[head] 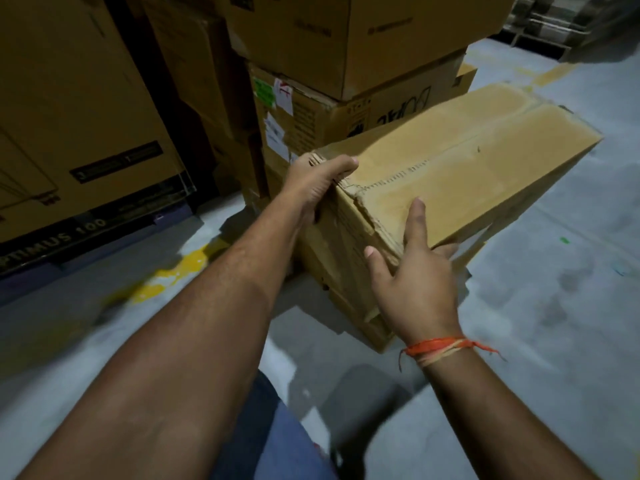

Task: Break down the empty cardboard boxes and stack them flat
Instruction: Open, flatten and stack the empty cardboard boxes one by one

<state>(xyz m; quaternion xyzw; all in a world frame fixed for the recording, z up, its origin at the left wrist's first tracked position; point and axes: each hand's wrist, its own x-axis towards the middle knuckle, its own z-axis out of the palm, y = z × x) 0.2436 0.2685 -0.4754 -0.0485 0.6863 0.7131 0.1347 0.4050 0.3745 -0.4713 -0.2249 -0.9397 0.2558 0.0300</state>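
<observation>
A long brown cardboard box (460, 168) is tilted up off the grey floor in the middle of the view, its closed top flaps facing me. My left hand (317, 183) grips the near left corner of the box, thumb on top and fingers curled round the torn edge. At the near right corner is my right hand (415, 271), with the forefinger straight on the top face, the thumb spread against the near side and the other fingers curled under the right-hand edge. A flatter piece of cardboard (363, 320) lies under the box near its lower end.
Stacked cardboard boxes (346, 46) rise right behind the held box. Large cartons (76, 109) stand on a pallet to the left. Grey concrete floor (554, 289) with yellow paint marks (173, 275) spreads to the right and in front. More pallets (568, 19) sit at the top right.
</observation>
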